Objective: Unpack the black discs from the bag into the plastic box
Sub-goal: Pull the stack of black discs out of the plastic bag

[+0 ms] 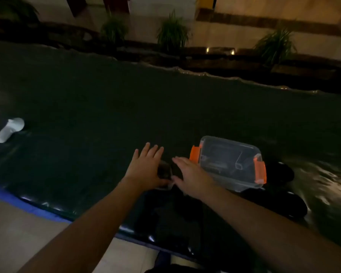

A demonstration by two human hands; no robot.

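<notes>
A small clear bag (164,172) with something dark inside lies on the dark sheet-covered table (87,119), between my two hands. My left hand (146,167) lies flat at the bag's left side, fingers spread, thumb at its near edge. My right hand (189,175) hovers at the bag's right side with its fingers extended. The clear plastic box (229,164) with orange latches stands just right of my right hand; the dim light hides what is in it. Two dark rounded shapes, possibly black discs (285,172), lie right of the box.
A white cup-like object (10,130) lies on its side at the far left of the table. The table's near edge (47,206) runs diagonally below my forearms, with pale floor beyond. Potted plants (172,32) line the far side. Dark, unclear shapes lie under my forearms.
</notes>
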